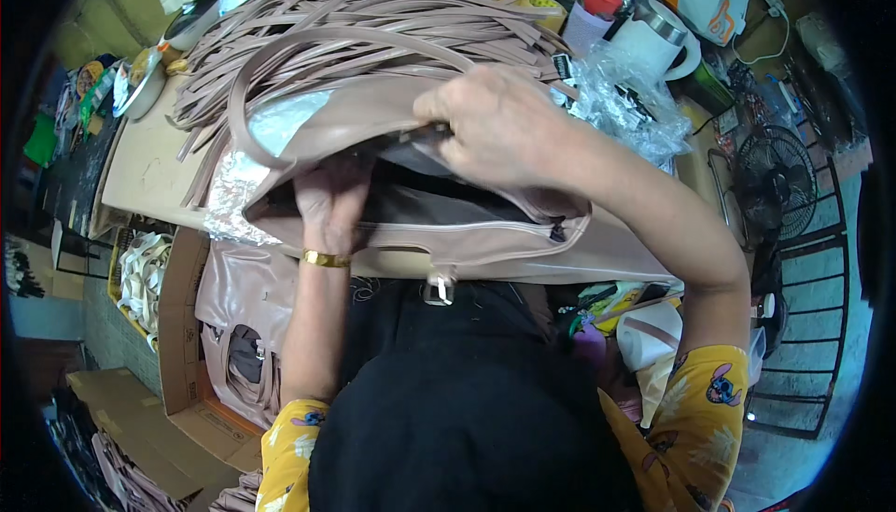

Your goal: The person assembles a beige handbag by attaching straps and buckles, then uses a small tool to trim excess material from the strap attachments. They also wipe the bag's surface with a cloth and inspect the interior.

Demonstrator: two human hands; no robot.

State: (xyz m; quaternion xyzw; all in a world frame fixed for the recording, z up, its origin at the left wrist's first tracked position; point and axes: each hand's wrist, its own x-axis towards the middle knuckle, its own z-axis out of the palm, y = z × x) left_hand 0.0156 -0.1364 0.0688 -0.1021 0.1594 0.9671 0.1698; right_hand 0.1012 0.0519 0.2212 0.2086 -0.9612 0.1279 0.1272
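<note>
A dusty-pink leather-look handbag (504, 245) lies in front of me with its mouth spread wide and a dark lining inside. My left hand (331, 190) reaches into that mouth; its fingers are hidden in the bag. Closed on the far edge of the opening is my right hand (495, 129), with a small dark piece showing at its fingertips that I cannot make out. The bag's handle (245, 101) arches up beyond my left hand. A metal clasp (439, 291) hangs at the near edge.
Long pink straps (392, 22) lie heaped behind the bag. Crumpled clear plastic (630, 92) and a white jug (653, 41) stand at the far right. A cardboard box (182, 325) with pink bags is at the lower left. A black fan (775, 181) stands on the right.
</note>
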